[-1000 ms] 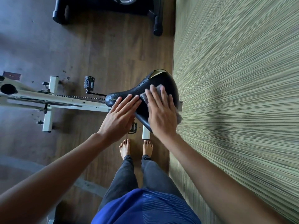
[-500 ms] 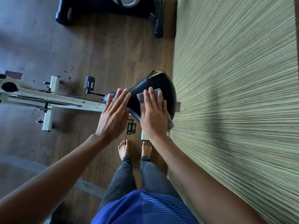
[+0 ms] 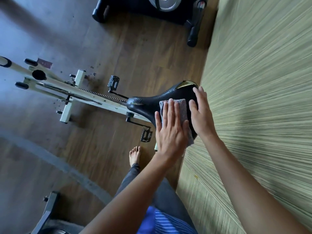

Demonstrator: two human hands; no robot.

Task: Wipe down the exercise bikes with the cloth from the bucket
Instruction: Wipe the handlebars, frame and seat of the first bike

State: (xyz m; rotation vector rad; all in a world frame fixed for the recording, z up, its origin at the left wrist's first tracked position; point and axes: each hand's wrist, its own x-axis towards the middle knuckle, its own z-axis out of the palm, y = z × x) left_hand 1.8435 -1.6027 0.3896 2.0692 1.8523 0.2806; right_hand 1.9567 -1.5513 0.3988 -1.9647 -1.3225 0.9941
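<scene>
Saddle (image 3: pixel 146 103) nose points left; left hand (image 3: pixel 170 132) presses cloth (image 3: pixel 181 107) flat.

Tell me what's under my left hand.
A grey cloth, pressed flat on the black saddle by the left hand. Its edges show around the hand; its middle and the saddle beneath are covered.

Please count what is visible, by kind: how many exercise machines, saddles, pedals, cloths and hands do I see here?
Exercise machines: 3, white bike, black machine at top, dark machine lower left, partly seen
Saddles: 1, black saddle
Pedals: 2, far pedal, near pedal
Cloths: 1, grey cloth
Hands: 2, left hand, right hand
Total: 9
</scene>
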